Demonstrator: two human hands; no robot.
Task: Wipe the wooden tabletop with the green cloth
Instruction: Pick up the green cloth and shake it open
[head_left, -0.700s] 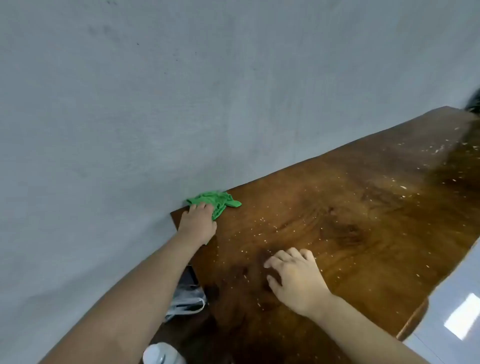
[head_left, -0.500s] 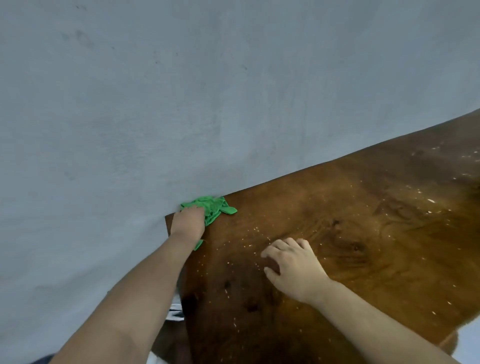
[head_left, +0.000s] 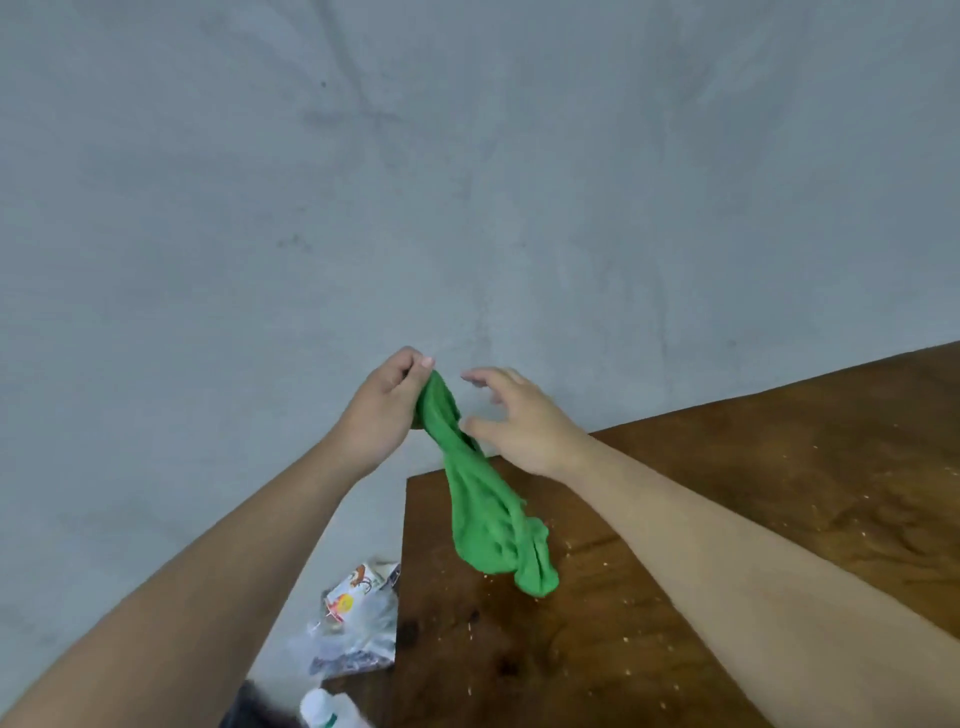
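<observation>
The green cloth (head_left: 485, 512) hangs in the air above the far left corner of the wooden tabletop (head_left: 727, 519). My left hand (head_left: 387, 410) pinches its top end, fingers closed on the fabric. The cloth droops down and right in a long bunched fold; its lower end hovers just over the wood. My right hand (head_left: 519, 421) is raised beside the cloth with fingers spread, its thumb near or touching the fabric, without a clear grip. Pale crumbs speckle the dark brown tabletop.
A grey wall (head_left: 467, 182) rises right behind the table. Below the table's left edge lie a printed plastic bag (head_left: 358, 618) and a white bottle (head_left: 324, 709) on the floor.
My left hand has lifted the cloth off the table corner into the air. My right hand has left the tabletop and risen next to the cloth. The view has tilted left.
</observation>
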